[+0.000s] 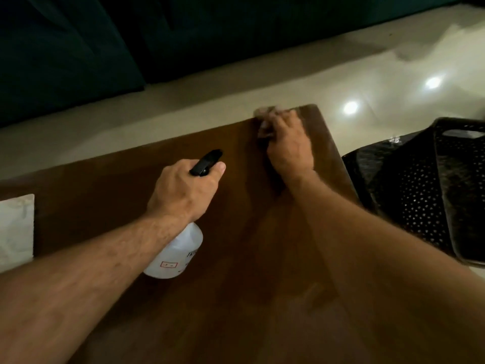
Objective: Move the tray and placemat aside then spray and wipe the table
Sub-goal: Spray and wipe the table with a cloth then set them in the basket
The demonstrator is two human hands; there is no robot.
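Hands first: the left hand (pixel 183 190) wraps round the neck of a spray bottle (pixel 175 254), thumb up by the black nozzle (pixel 207 162), which points toward one o'clock. Bottle's white body sits under the wrist, tilted, with a small red-edged label showing. Over at one o'clock from it, the right hand (pixel 290 144) bears down on a cloth (pixel 263 119), fingers curled over it; the cloth is blurred, right at the far corner of the table (pixel 131 206). The two hands are well apart. Dark brown wood runs from that corner down to six o'clock. At nine o'clock, a pale mat (pixel 15 232) lies on the left edge. At three o'clock, off the table, stands a black perforated tray (pixel 420 206), tilted. Beyond, at twelve, glossy pale floor (pixel 288 74) with light spots, then a dark sofa (pixel 65 48).
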